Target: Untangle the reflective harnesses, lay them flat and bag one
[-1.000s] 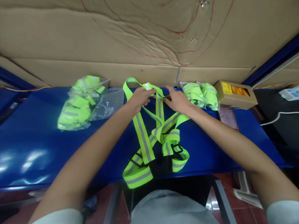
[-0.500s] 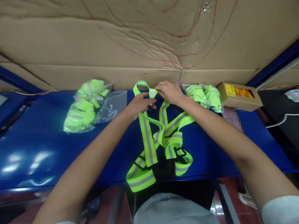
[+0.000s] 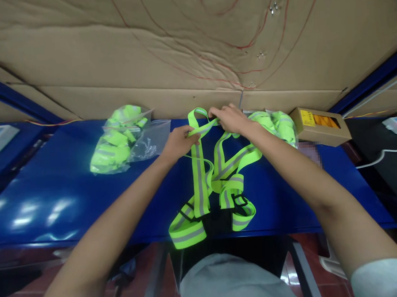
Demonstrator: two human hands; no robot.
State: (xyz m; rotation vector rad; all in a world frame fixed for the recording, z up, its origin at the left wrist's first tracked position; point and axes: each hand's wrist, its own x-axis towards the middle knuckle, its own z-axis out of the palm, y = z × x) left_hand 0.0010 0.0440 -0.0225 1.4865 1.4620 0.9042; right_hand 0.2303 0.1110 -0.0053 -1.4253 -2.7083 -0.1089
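Note:
A neon-yellow reflective strap harness (image 3: 199, 179) with grey stripes and black buckles lies on the blue table in front of me. Its lower loops reach the front edge. At its far end, my left hand (image 3: 181, 142) pinches one strap between thumb and fingers. My right hand (image 3: 230, 119) grips the same strap a short way to the right, so a short piece spans between both hands. A raised strap loop stands just beyond that piece. The fingertips of my right hand are partly hidden by the hand itself.
Clear bags of folded neon straps (image 3: 113, 146) lie at the left, beside a flat clear plastic bag (image 3: 149, 140). More bagged straps (image 3: 282, 125) lie at the right, next to a cardboard box (image 3: 320, 125) with orange contents. A cardboard wall (image 3: 149, 95) rises behind the blue table (image 3: 67, 182).
My left hand has closed on the strap and drawn it out toward the left. The strap now stretches between my hands, and the raised loop has shifted right.

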